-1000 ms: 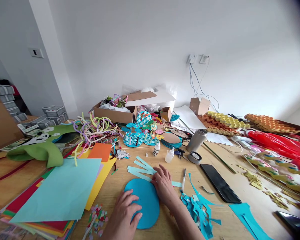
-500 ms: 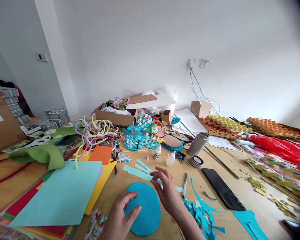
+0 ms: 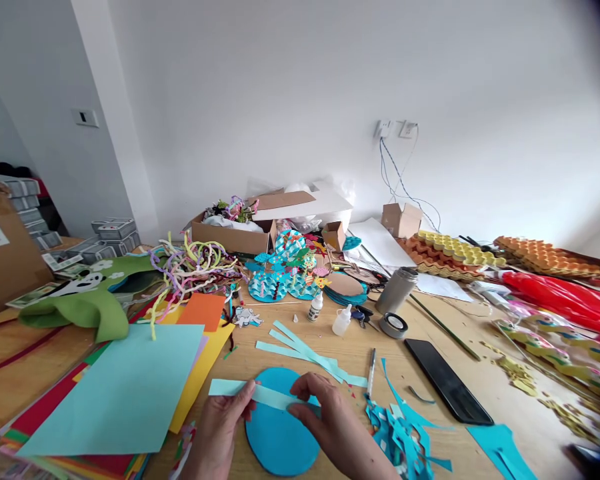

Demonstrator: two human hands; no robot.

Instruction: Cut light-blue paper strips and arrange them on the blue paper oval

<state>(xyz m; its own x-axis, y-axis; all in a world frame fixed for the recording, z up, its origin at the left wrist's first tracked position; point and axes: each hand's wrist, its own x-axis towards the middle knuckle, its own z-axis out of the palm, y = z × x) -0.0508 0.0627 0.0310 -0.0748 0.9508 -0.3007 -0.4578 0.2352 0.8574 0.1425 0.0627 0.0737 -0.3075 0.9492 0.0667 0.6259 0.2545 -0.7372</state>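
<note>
A pale aqua paper strip [image 3: 273, 398] is stretched between my two hands, above a round blue disc [image 3: 283, 443] on the table. My left hand [image 3: 225, 417] pinches the strip left of its middle, and the strip's left end sticks out past the thumb. Toward the other end, my right hand [image 3: 325, 413] grips it between thumb and fingers. Behind the disc, several more pale aqua strips [image 3: 300, 347] lie loosely crossed. A pen [image 3: 371, 373] lies to the right of them, beside a heap of blue paper scraps [image 3: 400, 433].
Coloured paper sheets [image 3: 125, 387] are stacked at left. Two small glue bottles [image 3: 315, 307], a tape roll [image 3: 393, 325], a metal flask [image 3: 397, 290] and a black phone [image 3: 447, 380] stand or lie beyond and right. Decorated blue crafts [image 3: 287, 267] and egg trays [image 3: 455, 248] sit farther back.
One aqua strip has been lifted from the group and brought over the blue disc. Both hands, earlier apart and holding nothing visible, now grip it. The remaining strips have shifted slightly.
</note>
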